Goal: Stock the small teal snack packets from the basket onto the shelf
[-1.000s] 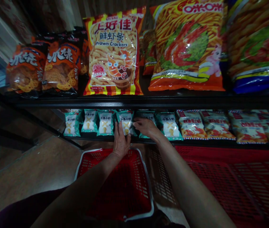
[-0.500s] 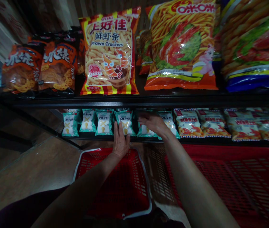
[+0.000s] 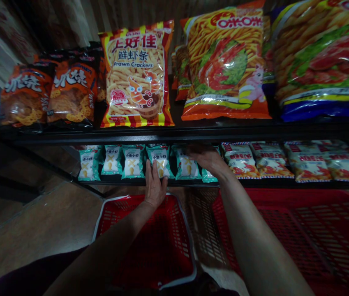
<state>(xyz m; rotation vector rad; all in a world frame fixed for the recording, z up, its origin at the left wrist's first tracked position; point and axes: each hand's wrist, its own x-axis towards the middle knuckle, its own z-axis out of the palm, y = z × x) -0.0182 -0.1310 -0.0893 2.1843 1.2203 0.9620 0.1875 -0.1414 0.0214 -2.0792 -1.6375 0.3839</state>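
Observation:
On the lower shelf stands a row of small teal-and-white snack bags. My left hand (image 3: 155,187) is open, its stretched fingers resting against the front of one snack bag (image 3: 160,158). To the right, my right hand (image 3: 207,158) reaches in above the row, palm down, with its fingers stretched leftward and partly blurred. Its fingertips are by the top of another snack bag (image 3: 187,164). Its wrist passes in front of a third teal bag (image 3: 209,176), which is partly covered. I see nothing held in either hand.
Above, the upper shelf (image 3: 131,135) carries large bags, among them prawn crackers (image 3: 137,78) and orange-and-black packs (image 3: 71,90). Red-and-white snack bags (image 3: 242,160) continue the lower row rightward. Below are a small red basket (image 3: 179,238) with a pale rim and a larger red basket (image 3: 316,230).
My right hand has shifted slightly right along the row, uncovering more of the teal bag beside its fingertips. My left hand stays at the same bag. The view has moved a little.

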